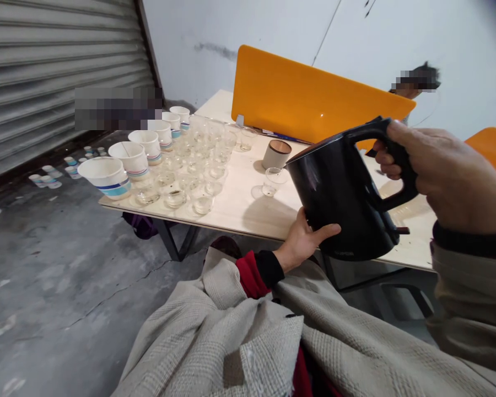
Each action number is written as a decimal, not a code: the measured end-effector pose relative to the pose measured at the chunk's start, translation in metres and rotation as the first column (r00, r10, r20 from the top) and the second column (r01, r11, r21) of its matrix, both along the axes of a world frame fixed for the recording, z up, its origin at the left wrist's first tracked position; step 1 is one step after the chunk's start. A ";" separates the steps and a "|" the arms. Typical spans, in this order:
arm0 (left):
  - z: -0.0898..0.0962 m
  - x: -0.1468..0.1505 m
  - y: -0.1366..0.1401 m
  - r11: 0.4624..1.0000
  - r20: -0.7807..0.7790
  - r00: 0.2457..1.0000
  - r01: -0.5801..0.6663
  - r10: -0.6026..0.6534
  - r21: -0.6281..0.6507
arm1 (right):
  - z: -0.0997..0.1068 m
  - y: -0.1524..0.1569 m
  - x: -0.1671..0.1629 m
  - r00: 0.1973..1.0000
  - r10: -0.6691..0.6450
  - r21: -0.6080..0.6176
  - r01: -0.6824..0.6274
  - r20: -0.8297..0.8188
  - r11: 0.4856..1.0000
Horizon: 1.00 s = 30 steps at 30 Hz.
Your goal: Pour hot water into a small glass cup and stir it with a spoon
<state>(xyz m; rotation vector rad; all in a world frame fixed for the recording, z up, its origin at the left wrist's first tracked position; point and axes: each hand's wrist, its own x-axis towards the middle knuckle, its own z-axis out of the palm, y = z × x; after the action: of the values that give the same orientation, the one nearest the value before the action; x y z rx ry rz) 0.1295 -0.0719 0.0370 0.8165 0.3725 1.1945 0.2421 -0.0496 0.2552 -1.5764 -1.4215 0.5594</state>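
Note:
A black electric kettle (334, 193) is held up over the front of the table, tipped with its spout to the left. Wrapped round its handle is my right hand (434, 165). My left hand (303, 240) grips the lower side of the kettle's body, thumb across the front and the other fingers largely hidden behind. Just below the spout, a small clear plastic cup (269, 184) stands on the table with a little dark matter in its bottom. Whether water flows into it I cannot tell. Behind this cup is a beige cup with a brown rim (276, 155).
Rows of clear plastic cups (202, 204) fill the table's left part, beside a line of white paper cups (103, 175). An orange divider (289, 94) runs along the back of the wooden table (248, 212). Other paper cups (49, 179) lie on the floor. A person (421, 80) is behind the divider.

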 end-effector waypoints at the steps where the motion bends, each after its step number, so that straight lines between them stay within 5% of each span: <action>1: -0.001 0.001 0.002 1.000 -0.013 1.000 -0.003 0.003 0.006 | -0.001 -0.002 0.001 0.999 -0.037 0.008 0.037 -0.035 0.999; 10: -0.013 -0.022 0.026 0.974 -0.297 0.937 -0.131 0.182 0.182 | -0.034 0.004 0.041 0.911 -0.096 0.193 0.187 -0.402 0.963; 14: -0.022 -0.061 0.039 0.915 -0.443 0.811 -0.267 0.383 0.302 | -0.056 0.023 0.053 0.873 -0.078 0.277 0.236 -0.481 0.931; 20: -0.039 -0.105 0.062 0.790 -0.616 0.496 -0.364 0.613 0.493 | -0.075 0.078 0.061 0.889 -0.160 0.376 0.337 -0.430 0.863; 26: -0.039 -0.105 0.060 0.733 -0.642 0.358 -0.263 0.678 0.627 | -0.076 0.130 0.064 0.860 -0.241 0.342 0.415 -0.449 0.843; 30: -0.038 -0.105 0.058 0.742 -0.654 0.359 -0.235 0.666 0.627 | -0.083 0.151 0.069 0.870 -0.229 0.338 0.395 -0.437 0.854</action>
<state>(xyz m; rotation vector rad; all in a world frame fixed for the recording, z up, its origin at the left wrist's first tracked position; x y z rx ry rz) 0.0247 -0.0138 -0.0009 1.8229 1.2978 1.3378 0.3108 0.1018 0.1720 -1.2329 -0.8804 0.3096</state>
